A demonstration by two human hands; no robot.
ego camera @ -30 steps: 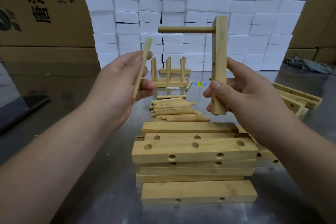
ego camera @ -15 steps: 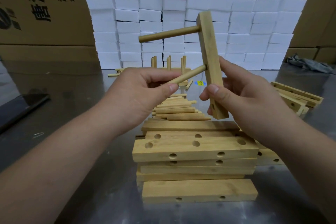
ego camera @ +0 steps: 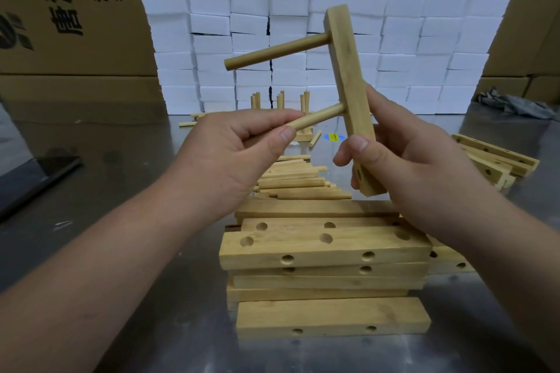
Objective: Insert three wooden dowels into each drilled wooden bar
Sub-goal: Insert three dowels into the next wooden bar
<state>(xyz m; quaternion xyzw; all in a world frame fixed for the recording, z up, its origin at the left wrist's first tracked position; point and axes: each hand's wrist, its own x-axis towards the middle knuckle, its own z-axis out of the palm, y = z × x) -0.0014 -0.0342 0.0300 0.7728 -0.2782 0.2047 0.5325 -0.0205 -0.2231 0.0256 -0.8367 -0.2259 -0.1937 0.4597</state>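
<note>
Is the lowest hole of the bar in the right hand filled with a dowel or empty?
Empty. The hole shows dark and open by the right hand; the bar carries only two dowels, both higher up.

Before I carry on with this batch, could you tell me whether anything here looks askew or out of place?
Nothing looks damaged. The upper dowel and lower dowel sit parallel in the held bar. Only a few stray dowels lie loose near the foam blocks, apart from the dowel pile.
</note>
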